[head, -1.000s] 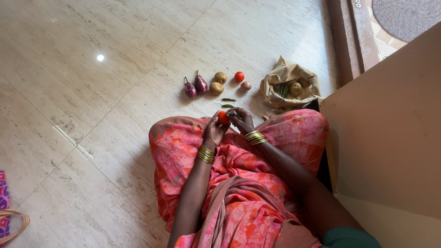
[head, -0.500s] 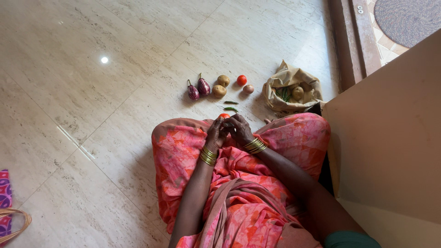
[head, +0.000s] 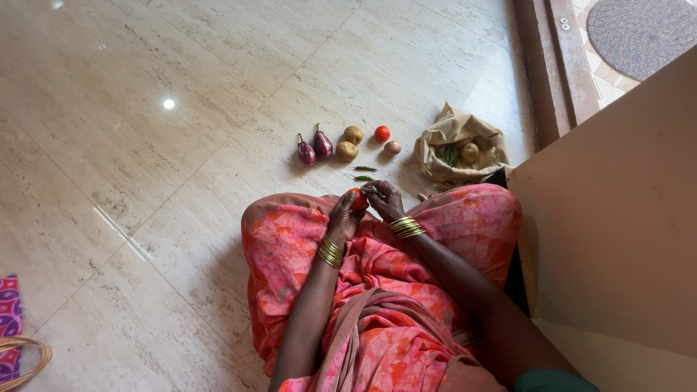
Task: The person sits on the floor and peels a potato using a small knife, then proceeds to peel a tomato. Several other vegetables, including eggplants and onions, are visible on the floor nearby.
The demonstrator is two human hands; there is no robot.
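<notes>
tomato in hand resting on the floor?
No. The left hand holds the tomato raised above the lap, right hand touching it, clear of the floor.

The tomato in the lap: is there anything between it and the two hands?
Nothing visible stands between them. The left hand holds the tomato directly, and the fingers of the right hand touch its top edge. The other vegetables lie apart on the floor, beyond the knees.
</notes>
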